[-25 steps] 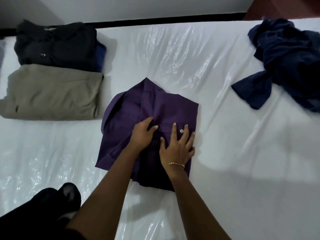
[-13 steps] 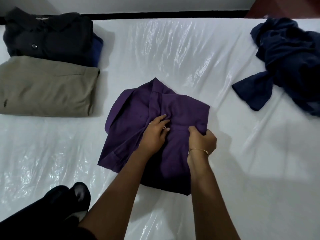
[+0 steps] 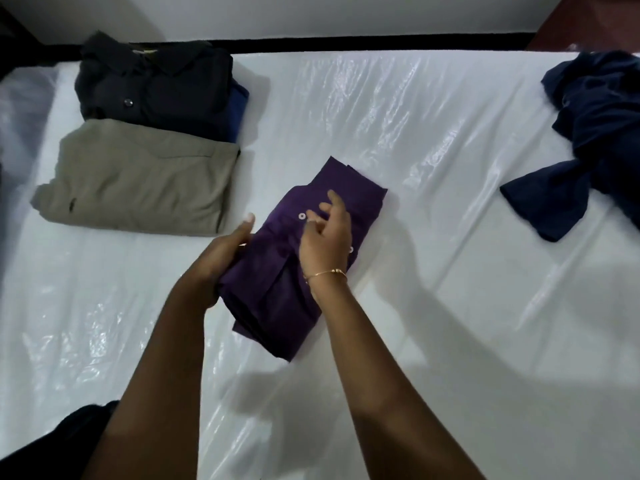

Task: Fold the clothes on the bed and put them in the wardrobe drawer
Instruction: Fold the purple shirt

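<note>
Now the folded purple button-up shirt [image 3: 298,271] lies near the middle of the bed [image 3: 450,271], its long axis slanting from the near edge up toward the far right corner. The left hand [image 3: 221,258] cups its left long side, fingers curled against the cloth; the right hand [image 3: 325,237] hovers over its top with fingers loosely spread, gripping nothing that I can tell. Both hands bracket the bundle, the left likely better placed to scoop underneath it.
</note>
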A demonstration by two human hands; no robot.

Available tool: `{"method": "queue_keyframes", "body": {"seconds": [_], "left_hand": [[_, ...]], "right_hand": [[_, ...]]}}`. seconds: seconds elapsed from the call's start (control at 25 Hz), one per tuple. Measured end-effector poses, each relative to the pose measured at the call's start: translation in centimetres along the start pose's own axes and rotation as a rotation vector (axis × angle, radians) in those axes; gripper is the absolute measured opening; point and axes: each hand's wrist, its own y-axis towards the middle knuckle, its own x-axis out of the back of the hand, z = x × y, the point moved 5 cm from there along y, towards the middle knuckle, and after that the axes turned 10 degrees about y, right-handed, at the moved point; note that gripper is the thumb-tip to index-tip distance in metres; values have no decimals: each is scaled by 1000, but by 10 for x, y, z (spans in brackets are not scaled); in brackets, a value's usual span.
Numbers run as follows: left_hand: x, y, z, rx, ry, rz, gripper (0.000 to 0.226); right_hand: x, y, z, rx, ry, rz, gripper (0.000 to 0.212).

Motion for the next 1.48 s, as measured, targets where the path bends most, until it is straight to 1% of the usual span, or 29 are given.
{"method": "queue_keyframes", "body": {"seconds": [0.04, 0.08, 0.12, 0.16, 0.2, 0.28, 0.4, 0.52, 0.64, 0.72, 0.76, 0.8, 0.88, 0.92, 1.0, 1.12, 1.24, 1.32, 1.36, 1.4, 1.44, 1.48], "left_hand": [[6, -2, 0, -26, 167, -26, 22], [10, -3, -2, -70, 252, -81, 8], [9, -6, -5, -114, 228, -93, 7], [6, -5, -2, -132, 142, -81, 15], [4, -5, 2, -131, 48, -78, 21], [12, -3, 18, -75, -18, -192, 24], [22, -6, 31, -16, 71, -376, 25], [27, -5, 38, 61, 232, -495, 21], [24, -2, 41, 127, 427, -509, 13], [21, -3, 42, 179, 444, -457, 29], [19, -4, 42, 200, 455, -400, 39], [17, -7, 43, 212, 465, -323, 43], [11, -12, 48, 234, 423, -173, 37], [9, -15, 51, 236, 367, -125, 32], [6, -21, 58, 233, 202, -88, 30], [1, -31, 70, 217, -96, -77, 41], [-10, -48, 79, 190, -257, -59, 55], [-15, -64, 75, 131, -306, -70, 62], [-15, -74, 68, 81, -319, -86, 62], [-14, -84, 59, 22, -313, -107, 60], [-12, -96, 46, -37, -307, -124, 59], [-10, -107, 32, -95, -283, -134, 56]], "right_hand": [[7, -3, -8, 89, -106, -79, 48], [10, -7, -16, 173, -254, -146, 44], [11, -13, -26, 250, -413, -181, 44], [10, -17, -35, 310, -562, -191, 48], [6, -20, -43, 333, -689, -169, 53], [-4, -17, -57, 316, -877, -29, 59], [-10, -9, -71, 380, -1126, 144, 60], [-14, -5, -81, 323, -1221, 271, 66], [-12, -1, -90, 274, -1305, 339, 72], [-11, 3, -92, 240, -1340, 357, 67], [-11, 3, -93, 219, -1344, 374, 63], [-12, 4, -92, 196, -1344, 391, 61], [-13, 5, -91, 149, -1355, 426, 61], [-13, 5, -89, 135, -1368, 439, 62], [-14, 7, -86, 116, -1357, 468, 62], [-11, 6, -81, 78, -1286, 505, 61], [-7, -11, -77, 35, -1206, 503, 59], [-8, -25, -73, -17, -1102, 516, 55], [-11, -31, -70, -30, -1054, 563, 52], [-16, -39, -62, -55, -953, 597, 49], [-22, -50, -54, -85, -794, 646, 47], [-26, -61, -42, -164, -527, 681, 45]]}}
